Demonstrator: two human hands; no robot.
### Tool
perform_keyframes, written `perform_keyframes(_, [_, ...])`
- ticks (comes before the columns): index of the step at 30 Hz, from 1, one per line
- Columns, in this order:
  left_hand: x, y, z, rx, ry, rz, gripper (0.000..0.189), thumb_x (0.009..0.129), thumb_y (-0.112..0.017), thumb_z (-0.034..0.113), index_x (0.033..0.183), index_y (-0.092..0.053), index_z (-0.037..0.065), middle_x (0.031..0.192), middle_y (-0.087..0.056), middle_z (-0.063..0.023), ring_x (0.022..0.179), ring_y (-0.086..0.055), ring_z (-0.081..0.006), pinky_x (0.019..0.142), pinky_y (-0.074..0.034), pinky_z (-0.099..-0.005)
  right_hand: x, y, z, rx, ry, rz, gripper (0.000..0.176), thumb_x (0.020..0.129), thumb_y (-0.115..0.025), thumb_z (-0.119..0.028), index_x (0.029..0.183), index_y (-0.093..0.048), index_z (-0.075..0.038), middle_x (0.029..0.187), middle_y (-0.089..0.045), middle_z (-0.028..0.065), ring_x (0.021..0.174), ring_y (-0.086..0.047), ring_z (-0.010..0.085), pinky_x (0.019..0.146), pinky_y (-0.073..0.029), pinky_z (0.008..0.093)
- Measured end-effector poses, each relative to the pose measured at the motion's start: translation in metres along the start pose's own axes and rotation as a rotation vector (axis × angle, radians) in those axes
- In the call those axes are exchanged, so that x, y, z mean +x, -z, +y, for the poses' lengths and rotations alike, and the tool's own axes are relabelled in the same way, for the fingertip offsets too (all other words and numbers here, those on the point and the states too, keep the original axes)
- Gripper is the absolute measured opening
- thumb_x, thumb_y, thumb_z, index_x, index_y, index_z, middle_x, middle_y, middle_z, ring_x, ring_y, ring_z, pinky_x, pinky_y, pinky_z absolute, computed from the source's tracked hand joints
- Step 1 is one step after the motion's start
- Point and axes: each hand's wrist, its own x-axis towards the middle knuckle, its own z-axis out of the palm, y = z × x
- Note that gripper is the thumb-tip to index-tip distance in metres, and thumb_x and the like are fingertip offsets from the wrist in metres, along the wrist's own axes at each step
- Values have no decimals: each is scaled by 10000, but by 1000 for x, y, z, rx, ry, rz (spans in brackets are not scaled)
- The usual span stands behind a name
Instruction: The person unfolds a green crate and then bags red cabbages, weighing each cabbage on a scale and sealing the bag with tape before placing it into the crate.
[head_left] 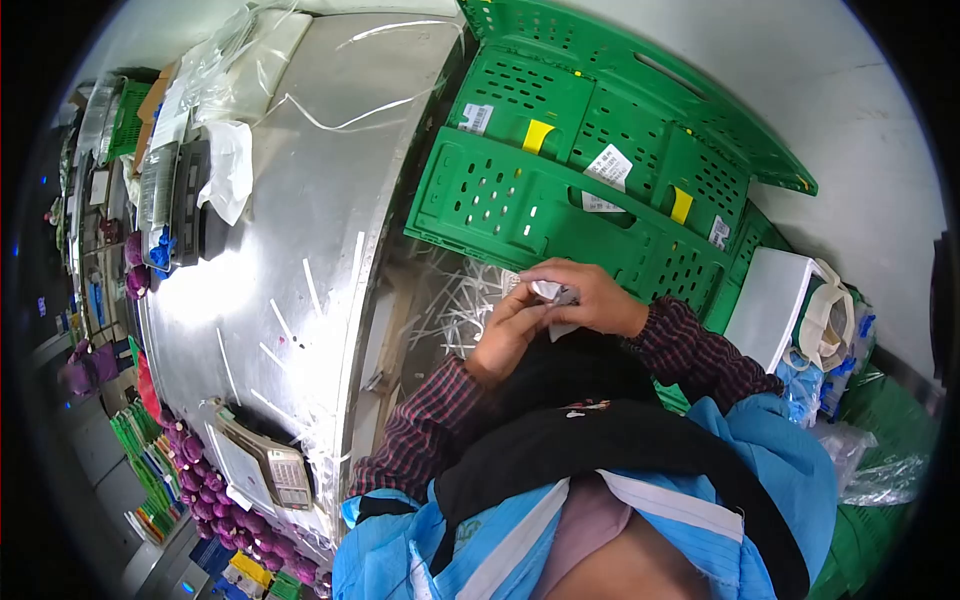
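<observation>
My left hand [505,338] and my right hand [597,298] meet in front of my dark apron [600,450]. Both have their fingers closed around a small crumpled white paper or plastic piece [546,290], whose exact kind I cannot make out. Part of it shows between the thumbs and fingers; the rest is hidden by them. Just beyond my hands stands a green perforated crate [470,197] with white labels and yellow tabs. Below my left hand, many thin white strips [463,312] lie in a heap by the table's side.
A steel table [290,190] runs along my left, with loose white strips on it. A scale [265,465] sits at its near end, and plastic bags [262,65] at its far end. Purple vegetables [205,490] are piled beyond. To my right is a white box [768,300] with bags.
</observation>
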Motion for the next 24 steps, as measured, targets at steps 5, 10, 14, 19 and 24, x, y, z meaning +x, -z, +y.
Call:
perform_keyframes(5, [20,22,-9,445,-1,97,241,846,-627,124,1037,-623,-22,1201,-567,-113,1104,-550,-210,856,-468,-313,-16,6,27,-311,83,203,308,729,-699,-34,1032,-648,-13,1009,-652,89,938,-632,211,802,-507,326])
perform_keyframes(10, [77,4,34,1367,-404,167,271,777,-662,109,1023,-605,11,1194,-567,-184,1070,-562,-359,888,-466,-391,-38,59,20,105,-159,677,176,840,-596,-50,1014,-608,-35,814,-571,44,752,-592,134,684,-492,277])
perform_keyframes(14, [171,-9,13,1640,-805,-5,423,754,-698,181,1133,-549,63,1200,-567,-154,1163,-502,-343,987,-375,-493,-68,79,20,527,-345,703,234,960,-528,-283,983,-561,-52,670,-433,-11,569,-487,70,486,-431,239])
perform_keyframes(19, [228,-3,0,2072,-577,-85,499,715,-745,307,1127,-565,90,1073,-585,-123,1093,-516,-318,959,-353,-543,-90,76,41,683,-273,780,398,956,-504,-442,828,-532,-66,631,-426,-13,503,-436,53,405,-340,200])
perform_keyframes(24, [213,-19,17,2022,-462,-159,411,717,-741,306,1028,-576,94,973,-574,-91,987,-545,-297,851,-412,-438,-110,131,24,475,-407,838,458,954,-515,-432,774,-584,-16,612,-489,27,462,-399,88,433,-352,245])
